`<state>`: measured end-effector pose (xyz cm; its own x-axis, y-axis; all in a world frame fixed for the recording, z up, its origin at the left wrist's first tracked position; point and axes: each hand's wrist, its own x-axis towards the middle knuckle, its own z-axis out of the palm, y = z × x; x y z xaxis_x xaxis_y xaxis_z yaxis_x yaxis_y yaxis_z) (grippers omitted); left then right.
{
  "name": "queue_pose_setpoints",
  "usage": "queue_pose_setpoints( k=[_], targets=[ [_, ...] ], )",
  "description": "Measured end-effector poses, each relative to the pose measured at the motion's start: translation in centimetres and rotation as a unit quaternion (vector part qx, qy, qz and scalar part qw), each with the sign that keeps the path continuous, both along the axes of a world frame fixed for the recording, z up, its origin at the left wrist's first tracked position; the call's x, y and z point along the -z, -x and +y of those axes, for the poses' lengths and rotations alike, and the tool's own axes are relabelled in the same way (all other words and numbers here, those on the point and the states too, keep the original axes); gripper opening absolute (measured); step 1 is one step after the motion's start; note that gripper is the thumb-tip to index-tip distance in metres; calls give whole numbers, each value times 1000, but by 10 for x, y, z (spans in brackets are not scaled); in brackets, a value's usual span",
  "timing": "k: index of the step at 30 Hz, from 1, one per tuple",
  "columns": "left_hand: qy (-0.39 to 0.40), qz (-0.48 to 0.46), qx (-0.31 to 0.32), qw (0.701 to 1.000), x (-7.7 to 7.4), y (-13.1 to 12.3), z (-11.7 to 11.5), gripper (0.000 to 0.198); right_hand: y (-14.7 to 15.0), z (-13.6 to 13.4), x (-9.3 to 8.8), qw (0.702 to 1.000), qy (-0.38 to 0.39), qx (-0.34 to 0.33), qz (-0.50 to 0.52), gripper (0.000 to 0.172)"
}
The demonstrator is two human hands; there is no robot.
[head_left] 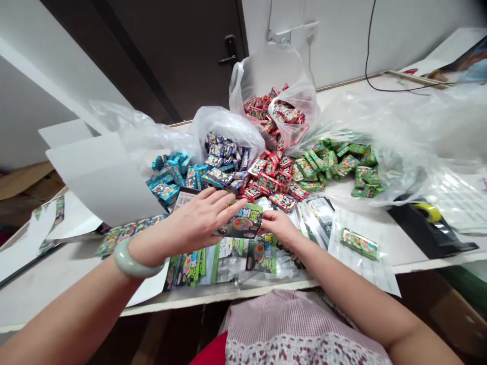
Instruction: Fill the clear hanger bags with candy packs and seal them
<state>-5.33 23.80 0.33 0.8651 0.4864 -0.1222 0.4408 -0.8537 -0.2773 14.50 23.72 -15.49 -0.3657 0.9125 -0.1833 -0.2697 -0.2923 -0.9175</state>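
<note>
Green packet (240,221) gripped between hands over table (49,299), long axis running sideways, tilted up rightward. Left hand (194,223) clasped near end and top edge, reaching further across; right hand (279,228) pinched far end.

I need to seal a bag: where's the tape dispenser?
In the head view, the black tape dispenser with its yellow roll sits on the right side of the table, just below the clear plastic bag holding the green packets.
</note>
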Motion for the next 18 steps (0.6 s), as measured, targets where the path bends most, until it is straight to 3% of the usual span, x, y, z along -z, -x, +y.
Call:
queue_pose_setpoints(
  k=[6, 12, 15, 18],
  targets=[
    [-43, 34, 32, 998, -10, -11, 0, 66, 12, 0, 7, 994, 1, 24, 109, 38],
    [-1, 34, 32, 999, -34, -21, 11, 68, 26, 12, 6, 992, -8, 70, 102, 36],
    [-6, 49, 25, 998, -33, -14, 19, 71, 26, 17, -3, 994, -8, 73, 84, 35],
    [1, 47, 28, 999, -22, -2, 25, 77, 22, 16, -8, 996, -2, 62, 60, 34]
  ],
)
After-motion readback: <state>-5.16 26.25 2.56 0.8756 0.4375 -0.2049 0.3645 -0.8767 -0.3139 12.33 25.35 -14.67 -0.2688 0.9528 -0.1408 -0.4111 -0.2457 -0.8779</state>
